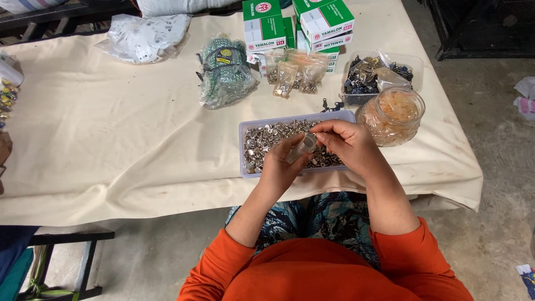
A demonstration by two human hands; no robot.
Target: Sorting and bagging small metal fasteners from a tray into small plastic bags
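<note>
My left hand (280,163) holds a small clear tube (304,146) tilted over a shallow lilac tray (243,146) filled with small silver metal fasteners (267,139). My right hand (344,142) has its fingertips pinched together at the tube's upper end; what it pinches is too small to see. Both hands hover above the tray's right half, near the table's front edge. Orange sleeves cover my upper arms.
A cream cloth (122,139) covers the table. A glass jar of pale orange pieces (393,115) stands right of the tray. Behind it are a clear box of dark parts (372,77), small bags of fasteners (295,72), green-white boxes (295,25), a green bundle (224,69) and a white bag (146,36).
</note>
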